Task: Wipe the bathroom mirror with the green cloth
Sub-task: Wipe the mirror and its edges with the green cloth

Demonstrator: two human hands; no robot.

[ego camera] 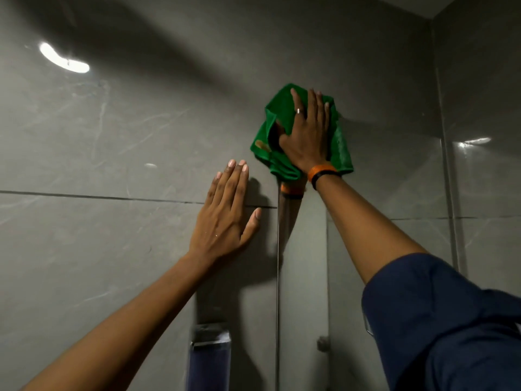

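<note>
Green cloth [284,119], a crumpled microfibre rag with a small yellowish tag, is pressed against the bathroom mirror [366,108], at the mirror's upper left, right at its thin vertical left edge. Right hand [307,136] lies flat on top of the cloth, fingers straight and close together, pointing up, the thumb tucked into a fold of the fabric on the left; the palm pins the cloth to the glass rather than gripping it. A silver ring [298,110] sits on one finger, and an orange and black wristband [321,172] circles the wrist just below the cloth. A dim reflection of the wristband and forearm shows in the glass below the cloth.

Left hand [225,213] rests open and flat on the glossy grey marble-look wall tile [98,136], just left of the mirror's edge and lower than the cloth, fingers together and the thumb spread out toward the mirror, holding nothing. A dark blue rolled sleeve [439,320] covers the right upper arm, below and right of the cloth.
</note>
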